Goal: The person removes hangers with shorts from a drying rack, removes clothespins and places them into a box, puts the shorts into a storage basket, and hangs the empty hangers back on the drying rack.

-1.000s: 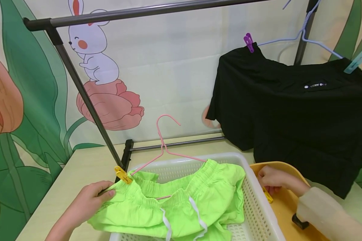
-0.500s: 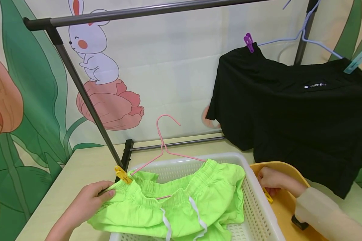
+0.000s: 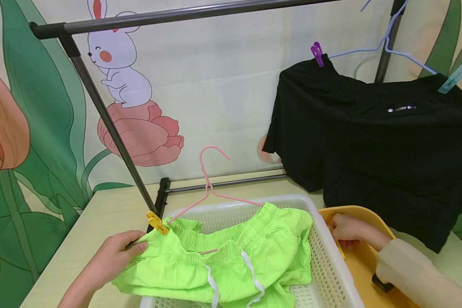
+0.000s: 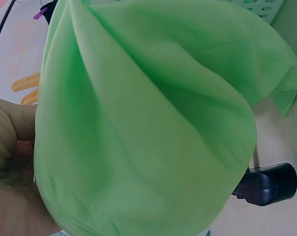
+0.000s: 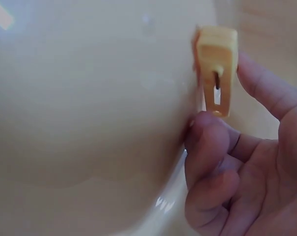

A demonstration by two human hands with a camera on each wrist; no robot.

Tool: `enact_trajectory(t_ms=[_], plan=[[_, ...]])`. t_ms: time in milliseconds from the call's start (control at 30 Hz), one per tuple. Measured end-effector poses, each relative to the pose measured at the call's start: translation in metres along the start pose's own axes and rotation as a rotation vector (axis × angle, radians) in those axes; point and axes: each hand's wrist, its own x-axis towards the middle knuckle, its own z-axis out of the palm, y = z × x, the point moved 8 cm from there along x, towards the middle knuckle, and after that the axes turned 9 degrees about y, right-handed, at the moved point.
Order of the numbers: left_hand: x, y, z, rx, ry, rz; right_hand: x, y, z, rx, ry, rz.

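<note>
Bright green shorts (image 3: pixel 223 265) with white drawstrings lie over a white basket, a pink hanger (image 3: pixel 208 184) inside their waistband. A yellow clothespin (image 3: pixel 157 223) clips the left end of the waistband to the hanger. My left hand (image 3: pixel 117 254) grips the shorts' left side, thumb on top; green cloth (image 4: pixel 153 123) fills most of the left wrist view. Inside the yellow basin (image 3: pixel 363 265), my right hand (image 3: pixel 346 231) pinches another yellow clothespin (image 5: pixel 218 69) between thumb and fingers, close to the basin wall.
Black shorts (image 3: pixel 369 149) hang at the right from a blue hanger (image 3: pixel 386 45), held by purple (image 3: pixel 317 54) and teal (image 3: pixel 457 76) clothespins. A dark rack bar (image 3: pixel 200 17) spans the top. The white basket (image 3: pixel 331 256) stands beside the basin.
In the basin, less of the yellow clothespin shows below my right fingers than before. My left hand and the green shorts have stayed in place.
</note>
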Motion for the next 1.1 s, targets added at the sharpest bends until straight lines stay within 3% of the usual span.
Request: enact_trajectory(t_ms=[300, 700, 933, 1100], plan=[[0.001, -0.001, 0.001, 0.016, -0.025, -0.009, -0.001, -0.001, -0.003, -0.02, 0.004, -0.015], [-0.001, 0.003, -0.001, 0.01, -0.004, -0.001, -0.007, -0.005, -0.026, 0.084, 0.035, -0.033], [0.001, -0.005, 0.002, 0.009, 0.001, 0.002, -0.007, -0.007, -0.036, 0.112, 0.047, -0.039], [0.0, 0.001, 0.0, 0.007, 0.001, 0.001, -0.007, -0.01, -0.04, 0.148, 0.045, -0.052]])
